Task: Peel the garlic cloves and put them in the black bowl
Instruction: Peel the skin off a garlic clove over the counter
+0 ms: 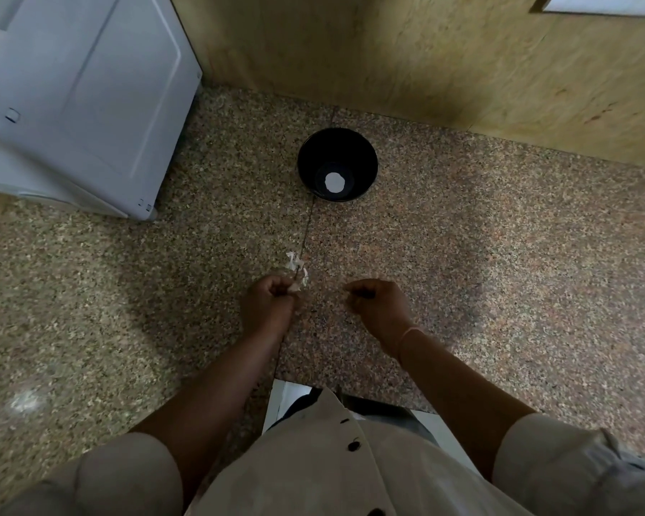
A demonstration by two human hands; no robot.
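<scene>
The black bowl (337, 163) stands on the speckled granite counter (462, 255) near the back wall, with a white round spot at its bottom. My left hand (269, 303) is curled, its fingers closed round a garlic piece (295, 286) with pale skin showing at the fingertips. Loose white garlic skins (296, 264) lie on the counter just beyond that hand. My right hand (377, 303) is curled with thumb and fingers pinched together; what it pinches is too small to tell. Both hands hover well in front of the bowl.
A white appliance (75, 98) occupies the back left of the counter. A yellowish tiled wall (425, 50) runs behind the bowl. A dark seam (306, 232) runs across the counter from the bowl toward me. The counter's front edge lies near my body.
</scene>
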